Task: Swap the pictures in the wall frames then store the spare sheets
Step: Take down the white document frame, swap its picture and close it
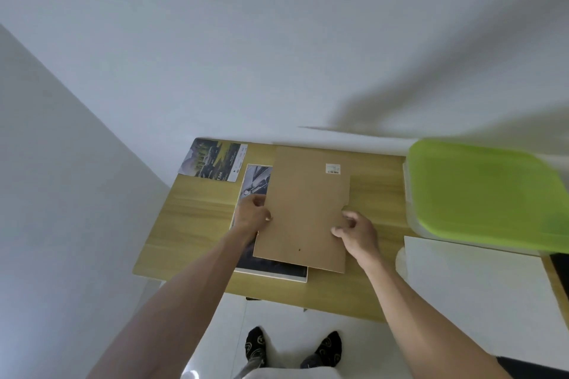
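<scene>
Your left hand (252, 215) and right hand (357, 231) pinch the brown backing board's (304, 209) side edges at frame centre, over the white picture frame (277, 274). Bare tabletop (191, 224) lies left; a green-lidded bin (486, 194) crowds the right, contents hidden.

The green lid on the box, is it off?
No, the green lid sits on top of the clear box at the right end of the wooden table.

A wooden table (191, 224) stands in a corner of plain white walls (277, 40), on a white floor (292, 317).
</scene>
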`<control>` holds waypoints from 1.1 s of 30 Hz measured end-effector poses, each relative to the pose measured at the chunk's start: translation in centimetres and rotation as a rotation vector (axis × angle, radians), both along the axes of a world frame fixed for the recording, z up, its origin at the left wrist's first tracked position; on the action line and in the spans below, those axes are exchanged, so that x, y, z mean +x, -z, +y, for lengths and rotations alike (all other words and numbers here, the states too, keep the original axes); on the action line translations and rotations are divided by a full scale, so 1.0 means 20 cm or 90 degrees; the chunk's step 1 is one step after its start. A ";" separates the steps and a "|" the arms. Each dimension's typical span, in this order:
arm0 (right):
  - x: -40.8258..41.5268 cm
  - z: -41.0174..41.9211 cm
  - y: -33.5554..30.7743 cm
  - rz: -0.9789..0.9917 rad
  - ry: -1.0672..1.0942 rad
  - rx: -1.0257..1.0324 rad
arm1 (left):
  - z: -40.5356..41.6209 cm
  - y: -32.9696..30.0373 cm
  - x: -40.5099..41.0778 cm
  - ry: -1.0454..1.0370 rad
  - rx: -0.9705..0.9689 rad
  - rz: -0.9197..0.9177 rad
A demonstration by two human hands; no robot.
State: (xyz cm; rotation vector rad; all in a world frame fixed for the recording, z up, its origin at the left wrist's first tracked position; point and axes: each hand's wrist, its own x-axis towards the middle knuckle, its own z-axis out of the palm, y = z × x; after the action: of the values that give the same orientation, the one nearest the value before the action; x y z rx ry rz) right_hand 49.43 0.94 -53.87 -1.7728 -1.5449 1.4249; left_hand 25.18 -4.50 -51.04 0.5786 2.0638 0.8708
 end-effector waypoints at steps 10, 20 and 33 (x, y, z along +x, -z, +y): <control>-0.33 -0.17 -0.01 -0.098 -0.089 0.079 | -0.22 0.02 -0.32 -0.062 0.032 0.009; -0.42 -0.28 0.05 -0.162 -0.070 0.053 | -0.33 0.13 -0.43 -0.021 -0.007 -0.025; -0.48 -0.29 0.07 -0.239 -0.061 0.019 | -0.31 0.21 -0.47 0.120 -0.050 0.061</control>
State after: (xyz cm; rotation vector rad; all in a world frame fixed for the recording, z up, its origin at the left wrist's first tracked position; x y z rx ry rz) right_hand 39.85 -4.81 -55.19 -2.0610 -1.8455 1.1450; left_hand 15.85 -10.79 -55.24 0.7701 2.0789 0.6613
